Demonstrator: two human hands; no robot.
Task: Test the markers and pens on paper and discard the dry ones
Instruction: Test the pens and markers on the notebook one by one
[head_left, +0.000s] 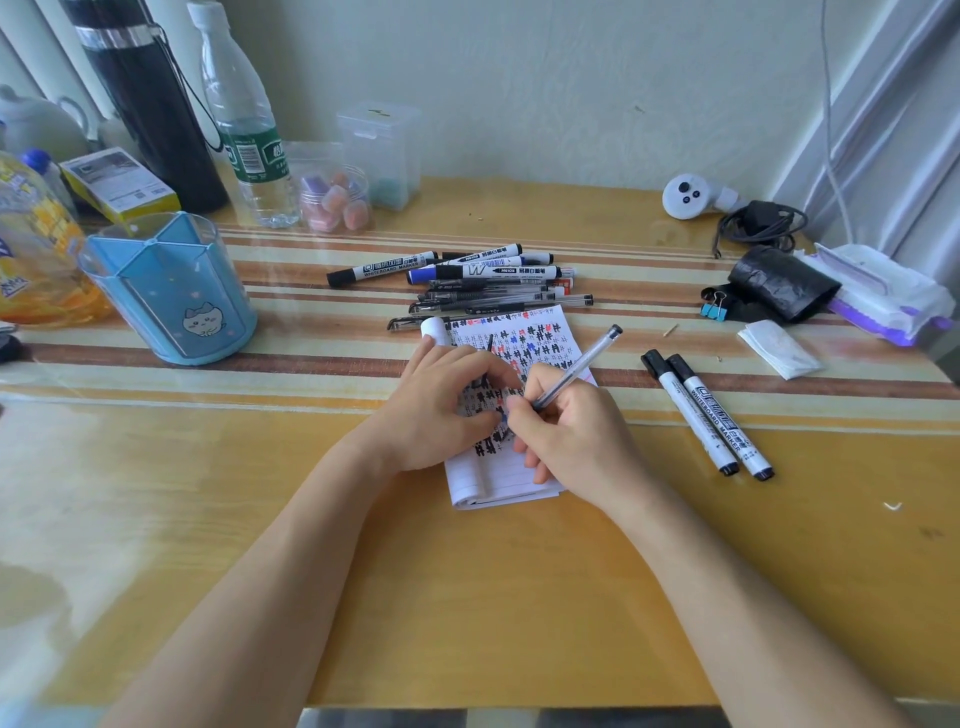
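Gripping a clear pen (574, 366), the right hand (576, 436) rests on the notepad (511, 480). The left hand (441, 405) presses it, grasp unclear; two markers (719, 415) lie well right.

The table (467, 597) is glossy yellow wood-look, with glare at 9 o'clock. The striped mat (322, 358) across it looks finely woven under the same sheen. The pad (498, 483) is matt lined paper. The pen (576, 366) is clear smooth plastic; the markers (719, 415) at 3 o'clock, glossy white plastic. At 10 o'clock the holder (171, 291) is translucent blue plastic; at 11 the flask (150, 104) is glossy black with a metal band; at 2 the bag (779, 283) is crinkled black film.
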